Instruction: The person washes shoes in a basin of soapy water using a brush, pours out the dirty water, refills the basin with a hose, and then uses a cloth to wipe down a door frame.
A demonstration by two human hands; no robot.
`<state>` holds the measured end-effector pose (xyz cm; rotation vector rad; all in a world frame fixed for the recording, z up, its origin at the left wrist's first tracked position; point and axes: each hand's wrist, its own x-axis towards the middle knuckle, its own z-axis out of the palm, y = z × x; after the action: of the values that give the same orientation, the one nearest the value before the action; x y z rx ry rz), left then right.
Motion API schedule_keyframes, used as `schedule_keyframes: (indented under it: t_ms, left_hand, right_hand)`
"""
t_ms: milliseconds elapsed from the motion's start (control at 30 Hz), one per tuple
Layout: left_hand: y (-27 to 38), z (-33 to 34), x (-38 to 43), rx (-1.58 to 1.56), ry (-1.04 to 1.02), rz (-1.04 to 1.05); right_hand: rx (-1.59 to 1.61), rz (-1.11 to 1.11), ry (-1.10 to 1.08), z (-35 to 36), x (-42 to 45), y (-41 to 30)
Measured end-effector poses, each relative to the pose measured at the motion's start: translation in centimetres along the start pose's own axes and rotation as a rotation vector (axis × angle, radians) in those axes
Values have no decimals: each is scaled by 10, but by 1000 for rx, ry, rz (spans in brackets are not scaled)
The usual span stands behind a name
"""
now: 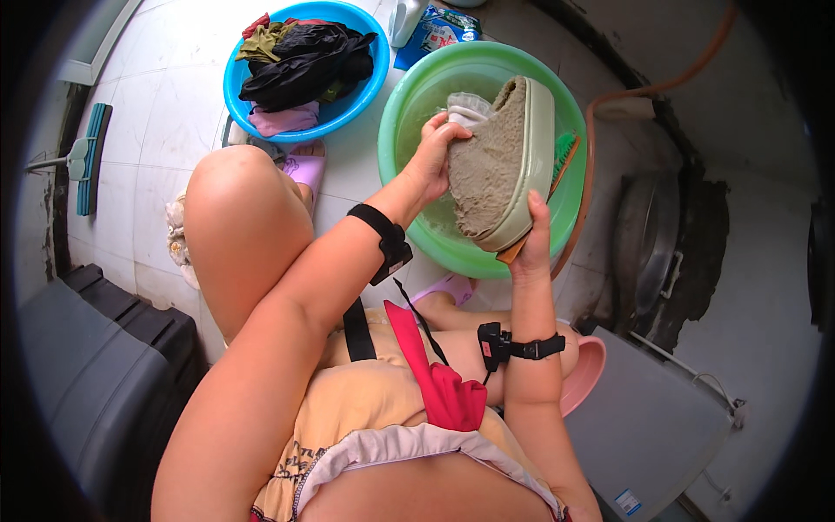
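Observation:
Over a green plastic basin (399,124) of cloudy water, both hands hold a fuzzy grey-brown slipper (489,163) with a thick pale green sole, turned on its side. My left hand (436,153) grips its upper edge, thumb on the fuzzy fabric, close to a whitish sheer cloth (468,109) by the opening. My right hand (535,231) holds the sole's lower end. A wooden strip, apparently the handle of the green-bristled scrub brush (564,151), shows beside that hand. The brush is partly hidden behind the slipper; whether my right hand also grips it I cannot tell.
A blue basin (231,98) of clothes stands at upper left, a detergent bag (438,34) and white bottle (408,19) behind the green basin. An orange hose (589,163) curves along its right. A sponge mop (91,160), pink basin (587,375) and metal basin (642,245) lie around.

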<state>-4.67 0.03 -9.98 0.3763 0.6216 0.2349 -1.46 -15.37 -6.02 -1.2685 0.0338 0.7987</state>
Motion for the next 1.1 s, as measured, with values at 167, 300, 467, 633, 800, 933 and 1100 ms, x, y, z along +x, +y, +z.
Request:
schedule_keyframes:
  t_ms: [167, 300, 467, 633, 800, 933, 1100]
  left_hand:
    - [-3, 11, 0, 59, -244, -39]
    - [-12, 11, -5, 113, -86, 79]
    - [-12, 2, 7, 215, -223, 91]
    - [-17, -2, 6, -112, -231, -185]
    - [-23, 3, -17, -78, -305, -405]
    - [-32, 3, -23, -151, -354, -517]
    - [-28, 8, -24, -258, -366, -420]
  right_hand:
    - [-658, -301, -5, 4, -1, 22]
    - [-1282, -644, 33, 11, -8, 28]
    - [-1019, -538, -26, 15, -17, 29]
    - [-1259, -668, -83, 22, -17, 7]
    - [-1265, -759, -56, 14, -5, -3]
    - [-1329, -858, -30, 14, -2, -4]
    - [-1152, -823, 20, 23, -8, 5]
